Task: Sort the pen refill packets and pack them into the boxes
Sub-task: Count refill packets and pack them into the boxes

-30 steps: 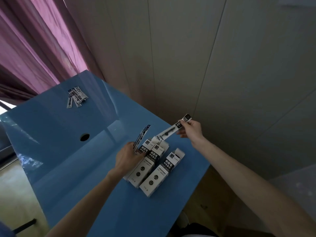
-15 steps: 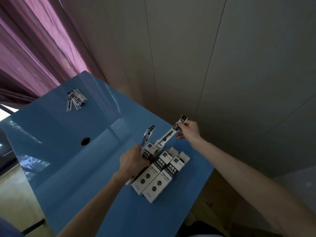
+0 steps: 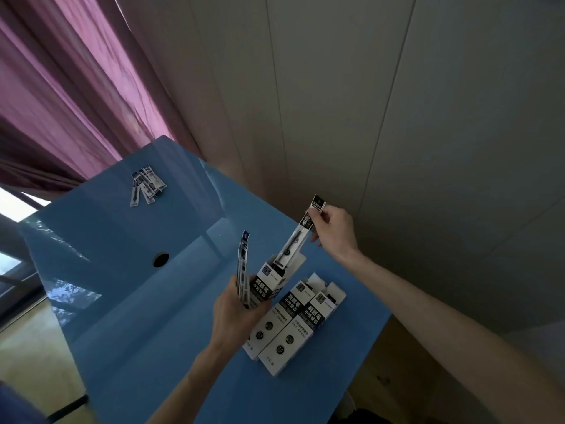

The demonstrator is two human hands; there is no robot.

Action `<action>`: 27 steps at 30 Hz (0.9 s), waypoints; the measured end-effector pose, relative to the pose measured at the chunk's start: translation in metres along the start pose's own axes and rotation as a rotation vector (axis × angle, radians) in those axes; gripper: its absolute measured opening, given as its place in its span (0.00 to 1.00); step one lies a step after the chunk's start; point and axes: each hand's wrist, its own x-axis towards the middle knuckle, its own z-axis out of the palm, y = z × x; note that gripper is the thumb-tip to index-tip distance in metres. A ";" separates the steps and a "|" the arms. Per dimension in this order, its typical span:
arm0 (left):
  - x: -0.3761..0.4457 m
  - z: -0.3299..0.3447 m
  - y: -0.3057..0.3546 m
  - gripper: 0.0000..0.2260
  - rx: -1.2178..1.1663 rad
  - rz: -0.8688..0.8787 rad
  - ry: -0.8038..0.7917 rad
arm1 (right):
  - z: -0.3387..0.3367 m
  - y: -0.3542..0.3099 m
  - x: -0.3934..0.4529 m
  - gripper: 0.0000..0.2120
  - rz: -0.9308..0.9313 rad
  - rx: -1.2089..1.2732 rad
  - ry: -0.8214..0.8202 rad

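One box (image 3: pixel 265 283) now lifted upright – two boxes (image 3: pixel 287 325) flat, one packet (image 3: pixel 301 232) entering

2 boxes (image 3: pixel 284 328) lie right of the raised box (image 3: pixel 269 281).

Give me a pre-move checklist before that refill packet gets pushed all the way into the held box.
1. Right hand pinches the long clear refill packet at its top: ok.
2. Packet's lower tip inside the open mouth of the raised white-and-black cardboard box: ok.
3. Left hand grip steady on that box and the spare packets: ok.
4. Room left inside the box: cannot tell.
5. Two matching boxes lying open on the blue table: ok.
6. Loose packet pile at the far corner packed: not ok.
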 end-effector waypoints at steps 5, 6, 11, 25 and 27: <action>-0.005 -0.003 0.000 0.18 -0.085 0.036 0.039 | 0.000 -0.023 -0.029 0.17 -0.187 0.033 0.051; -0.006 -0.003 0.000 0.18 -0.085 0.043 0.045 | 0.001 -0.025 -0.038 0.16 -0.219 0.047 0.005; -0.010 -0.003 0.004 0.17 -0.078 0.048 0.070 | 0.006 -0.019 -0.055 0.16 -0.270 -0.212 -0.275; 0.002 0.000 0.010 0.15 -0.033 -0.018 -0.076 | 0.023 0.002 -0.063 0.14 -0.164 -0.338 -0.341; 0.006 0.001 0.005 0.16 -0.042 -0.033 -0.115 | 0.022 0.009 -0.062 0.16 -0.128 -0.367 -0.324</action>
